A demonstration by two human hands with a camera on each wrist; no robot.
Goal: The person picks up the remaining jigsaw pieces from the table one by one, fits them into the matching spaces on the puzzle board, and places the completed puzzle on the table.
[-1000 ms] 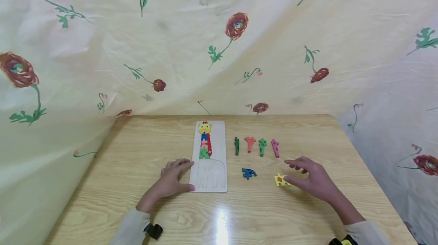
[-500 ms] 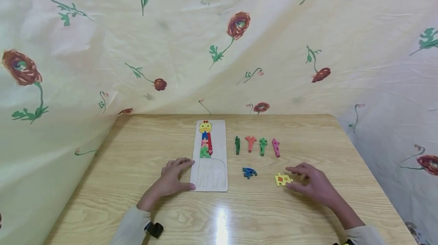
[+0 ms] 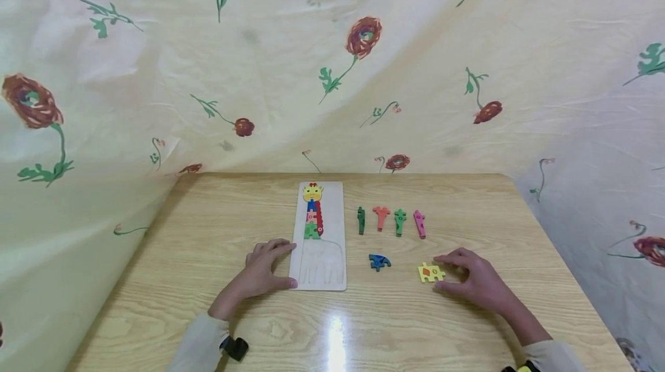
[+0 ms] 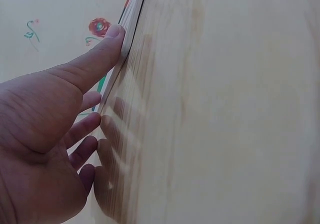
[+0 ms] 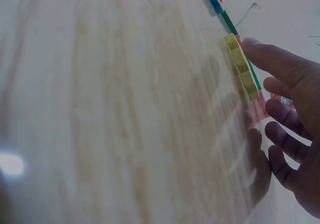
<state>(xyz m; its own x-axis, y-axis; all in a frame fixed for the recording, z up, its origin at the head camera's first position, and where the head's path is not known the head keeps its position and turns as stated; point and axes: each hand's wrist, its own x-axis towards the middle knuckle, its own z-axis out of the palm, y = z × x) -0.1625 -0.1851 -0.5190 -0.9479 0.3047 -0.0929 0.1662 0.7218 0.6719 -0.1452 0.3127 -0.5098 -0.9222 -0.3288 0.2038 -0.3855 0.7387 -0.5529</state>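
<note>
A white giraffe puzzle board (image 3: pixel 335 216) lies on the wooden table, with the yellow head, neck pieces and red mane in its upper part and bare leg outlines below. My left hand (image 3: pixel 262 271) touches the board's left edge with thumb and fingertips, the fingers relaxed; in the left wrist view the thumb (image 4: pixel 110 43) lies along that edge. At the right, my right hand (image 3: pixel 475 279) is spread with thumb and forefinger at the right end of a yellow puzzle piece (image 3: pixel 431 272). The right wrist view has the yellow piece (image 5: pixel 240 63) flat on the table beside the thumb.
Behind the yellow piece stands a row of leg pieces: dark green (image 3: pixel 361 220), coral (image 3: pixel 381 218), green (image 3: pixel 399 223) and pink (image 3: pixel 419 224). A blue piece (image 3: pixel 379 262) lies between board and yellow piece. Flowered cloth (image 3: pixel 291 71) hangs at the back and sides.
My right hand has drawn slightly back to the right and lower, uncovering the yellow piece's right end. The left hand stays at the board's edge.
</note>
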